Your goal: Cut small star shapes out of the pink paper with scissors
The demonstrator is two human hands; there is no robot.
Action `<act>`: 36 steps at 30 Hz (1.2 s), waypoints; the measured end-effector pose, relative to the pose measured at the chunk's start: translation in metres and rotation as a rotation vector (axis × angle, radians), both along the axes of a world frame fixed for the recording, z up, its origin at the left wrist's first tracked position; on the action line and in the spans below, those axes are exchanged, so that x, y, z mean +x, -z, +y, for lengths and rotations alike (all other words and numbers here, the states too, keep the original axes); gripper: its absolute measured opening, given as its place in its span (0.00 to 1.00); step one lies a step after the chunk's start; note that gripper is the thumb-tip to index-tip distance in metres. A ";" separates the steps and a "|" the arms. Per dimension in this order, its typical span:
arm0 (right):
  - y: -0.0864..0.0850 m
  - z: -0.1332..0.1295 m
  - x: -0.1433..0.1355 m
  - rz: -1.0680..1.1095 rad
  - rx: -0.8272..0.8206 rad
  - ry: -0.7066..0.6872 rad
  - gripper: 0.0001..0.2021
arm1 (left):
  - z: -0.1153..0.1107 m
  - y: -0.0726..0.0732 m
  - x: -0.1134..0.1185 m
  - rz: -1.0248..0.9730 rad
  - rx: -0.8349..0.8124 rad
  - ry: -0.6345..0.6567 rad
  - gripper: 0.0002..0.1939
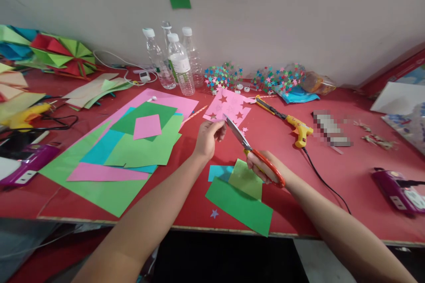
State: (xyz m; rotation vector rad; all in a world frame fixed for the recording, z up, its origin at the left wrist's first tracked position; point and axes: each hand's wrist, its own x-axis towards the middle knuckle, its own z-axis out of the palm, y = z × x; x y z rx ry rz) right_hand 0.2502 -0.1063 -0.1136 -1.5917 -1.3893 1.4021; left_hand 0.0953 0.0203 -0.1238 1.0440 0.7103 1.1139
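A pink sheet of paper with several star-shaped holes is at the middle of the table, red showing through the holes. My left hand is closed in a pinch at its lower edge; the exact grip is partly hidden by the fingers. In my right hand is a pair of scissors with orange handles, pointing up and left. Their tips meet the paper's lower part, close to my left fingertips. Small pink stars lie just right of the blades. Below my right hand are a green paper strip and smaller light green and blue pieces.
Coloured sheets are piled at left. Several plastic bottles stand by the wall, near star confetti. A yellow glue gun with a trailing black cord lies right. Purple power strips flank the table; paper pinwheels are far left.
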 end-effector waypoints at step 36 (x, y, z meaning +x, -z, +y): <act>-0.010 -0.002 -0.008 -0.030 -0.036 0.078 0.27 | 0.001 0.001 0.000 0.068 0.033 -0.017 0.14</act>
